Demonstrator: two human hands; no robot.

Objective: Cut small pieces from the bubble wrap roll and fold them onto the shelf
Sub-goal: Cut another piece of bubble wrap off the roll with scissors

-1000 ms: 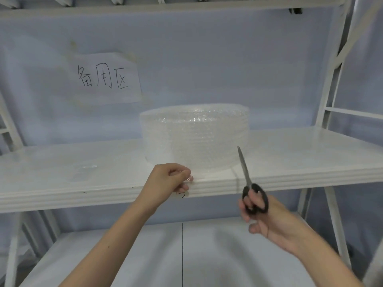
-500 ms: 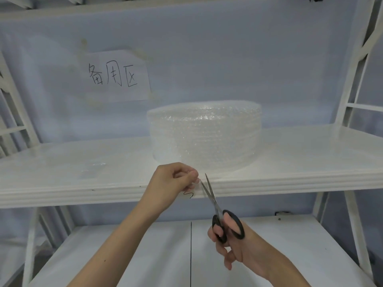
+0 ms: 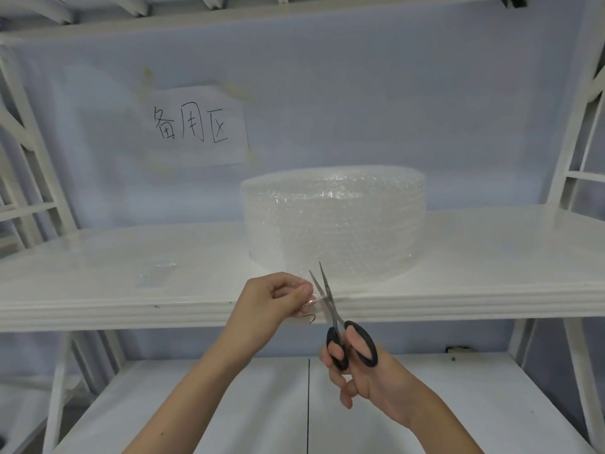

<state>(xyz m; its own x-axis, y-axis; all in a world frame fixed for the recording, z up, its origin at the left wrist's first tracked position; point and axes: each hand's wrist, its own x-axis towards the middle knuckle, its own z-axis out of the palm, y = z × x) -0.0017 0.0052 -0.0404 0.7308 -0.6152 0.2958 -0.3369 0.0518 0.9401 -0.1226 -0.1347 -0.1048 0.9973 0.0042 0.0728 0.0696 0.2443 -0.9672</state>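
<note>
Scissors set to the loose end of the bubble wrap at the shelf edge

The bubble wrap roll [image 3: 334, 221] lies flat on the white shelf [image 3: 474, 257], close to its front edge. The left hand [image 3: 271, 299] is closed, pinching the clear loose end [image 3: 312, 298] of the wrap between thumb and fingertips just in front of the shelf lip. The right hand [image 3: 366, 371], fingers curled through the black handles, grips the scissors [image 3: 337, 322]; their blades are parted in a narrow V, points up, touching the wrap beside the left fingertips. A small clear piece [image 3: 157, 273] lies on the shelf to the left, well apart from the roll. A paper sign [image 3: 196, 126] hangs on the wall behind
</note>
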